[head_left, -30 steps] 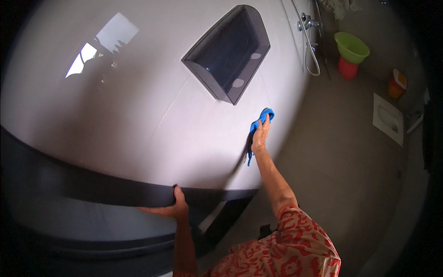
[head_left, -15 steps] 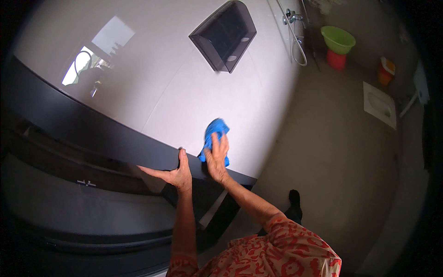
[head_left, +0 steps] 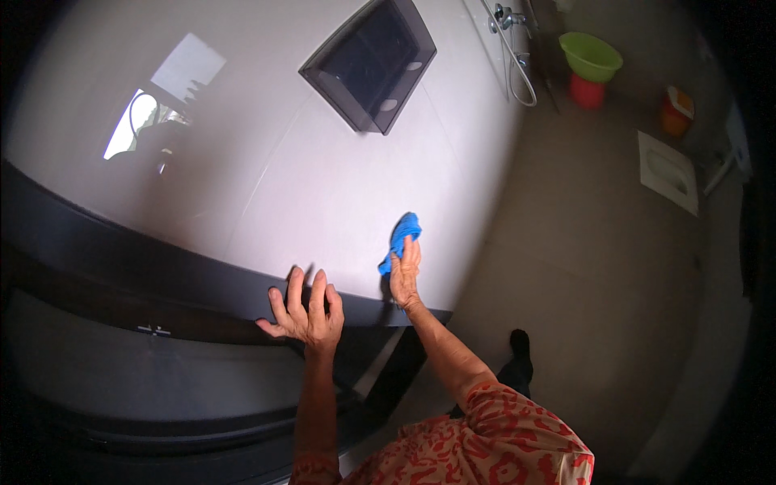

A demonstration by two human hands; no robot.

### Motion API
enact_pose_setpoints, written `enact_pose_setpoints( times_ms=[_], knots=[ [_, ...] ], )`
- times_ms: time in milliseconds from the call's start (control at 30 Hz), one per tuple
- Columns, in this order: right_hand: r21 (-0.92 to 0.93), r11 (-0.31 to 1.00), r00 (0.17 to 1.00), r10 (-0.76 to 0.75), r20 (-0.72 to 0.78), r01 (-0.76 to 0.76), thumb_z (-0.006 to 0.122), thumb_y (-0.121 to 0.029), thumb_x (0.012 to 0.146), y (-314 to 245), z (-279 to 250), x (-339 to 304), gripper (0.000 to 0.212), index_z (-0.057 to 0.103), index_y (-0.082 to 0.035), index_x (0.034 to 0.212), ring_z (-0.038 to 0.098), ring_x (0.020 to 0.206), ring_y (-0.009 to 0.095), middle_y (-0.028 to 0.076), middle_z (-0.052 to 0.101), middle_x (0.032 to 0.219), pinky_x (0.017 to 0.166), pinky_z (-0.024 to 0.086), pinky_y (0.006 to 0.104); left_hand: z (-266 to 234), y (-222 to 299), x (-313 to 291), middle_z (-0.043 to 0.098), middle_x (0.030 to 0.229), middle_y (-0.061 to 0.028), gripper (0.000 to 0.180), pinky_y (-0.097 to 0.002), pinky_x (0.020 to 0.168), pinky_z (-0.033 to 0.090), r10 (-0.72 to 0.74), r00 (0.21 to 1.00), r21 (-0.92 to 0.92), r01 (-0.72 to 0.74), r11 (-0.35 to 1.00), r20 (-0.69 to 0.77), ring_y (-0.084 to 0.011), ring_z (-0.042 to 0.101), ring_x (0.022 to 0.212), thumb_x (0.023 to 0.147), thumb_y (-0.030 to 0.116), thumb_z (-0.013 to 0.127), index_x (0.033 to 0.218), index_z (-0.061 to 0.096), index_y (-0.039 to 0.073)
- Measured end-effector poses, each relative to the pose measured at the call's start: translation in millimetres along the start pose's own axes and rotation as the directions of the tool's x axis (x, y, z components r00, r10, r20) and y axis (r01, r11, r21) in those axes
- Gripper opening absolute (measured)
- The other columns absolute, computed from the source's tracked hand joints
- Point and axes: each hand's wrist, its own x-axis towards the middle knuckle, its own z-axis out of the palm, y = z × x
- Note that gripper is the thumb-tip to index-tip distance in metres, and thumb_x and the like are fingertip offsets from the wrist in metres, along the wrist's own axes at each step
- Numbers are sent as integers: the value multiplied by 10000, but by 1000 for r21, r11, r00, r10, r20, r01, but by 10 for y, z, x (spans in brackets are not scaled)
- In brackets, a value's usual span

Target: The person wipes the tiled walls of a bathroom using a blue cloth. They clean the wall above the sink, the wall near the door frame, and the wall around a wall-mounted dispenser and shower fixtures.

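Note:
My right hand (head_left: pixel 405 279) presses a crumpled blue cloth (head_left: pixel 404 234) against the glossy white wall (head_left: pixel 323 202), just above the right end of a dark ledge (head_left: pixel 202 279). Its fingers lie over the cloth, and part of the cloth sticks out past the fingertips. My left hand (head_left: pixel 307 317) rests on the ledge to the left, its fingers spread, with the tips at the ledge's border with the wall. It holds nothing.
A dark, see-through wall box (head_left: pixel 372 65) juts out above my hands. A shower mixer with hose (head_left: pixel 509 32) hangs at the far right. Beyond lie a green basin (head_left: pixel 590 56) on a red stool (head_left: pixel 586 91), an orange bin (head_left: pixel 677 111) and a squat toilet (head_left: pixel 668 171).
My right hand has shifted right along the wall with the blue cloth. My left hand has turned from gripping the ledge edge, thumb up, to lying on it with fingers spread.

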Motion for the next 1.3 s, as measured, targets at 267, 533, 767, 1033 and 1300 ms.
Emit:
enact_pose_setpoints(
  times_ms=[267, 533, 767, 1033, 1300],
  knots=[
    [105, 965, 957, 253, -139, -240, 414, -238, 932, 930, -145, 604, 579, 150, -103, 1429, 198, 1320, 401, 250, 199, 1429, 1091, 152, 429, 94, 4, 68, 574, 1191, -44, 98, -577, 1059, -29, 63, 997, 112, -58, 992, -39, -340, 223, 1332, 733, 172, 673, 824, 672, 209],
    [260, 944, 955, 250, -158, -204, 409, -175, 894, 107, -593, 1257, 533, 259, -65, 1392, 303, 1255, 349, 221, 293, 1360, 1051, 243, 380, -188, -43, 239, 557, 1198, -28, 118, -579, 1059, -21, 65, 994, 136, -77, 988, 90, -335, 203, 1331, 736, 176, 660, 844, 666, 224],
    [93, 995, 996, 27, -90, -18, 434, -234, 914, -841, -457, 1077, 530, 264, -138, 1407, 113, 1327, 409, 235, 139, 1451, 1091, 95, 475, -98, 54, 246, 582, 1171, -2, 159, -545, 1075, -28, 19, 998, 123, -26, 992, 62, -320, 218, 1329, 720, 175, 649, 870, 677, 221],
    [-178, 730, 751, -648, 122, 659, 532, -154, 861, -1583, -151, 87, 374, 435, -81, 1215, 127, 1309, 458, 213, 194, 1435, 1047, 113, 559, -17, 78, 231, 613, 1133, 38, 128, -534, 1079, -5, -10, 1000, 84, 11, 996, -16, -292, 290, 1301, 771, 230, 606, 869, 686, 218],
    [-120, 852, 856, -516, -30, 509, 476, -111, 862, -1493, -349, 905, 460, 370, -133, 1309, 178, 1290, 424, 158, 206, 1444, 1034, 146, 541, 24, 98, 191, 614, 1113, 49, 123, -519, 1087, 6, -40, 997, 92, 46, 995, -64, -279, 334, 1259, 748, 184, 616, 846, 685, 211]
  ],
)
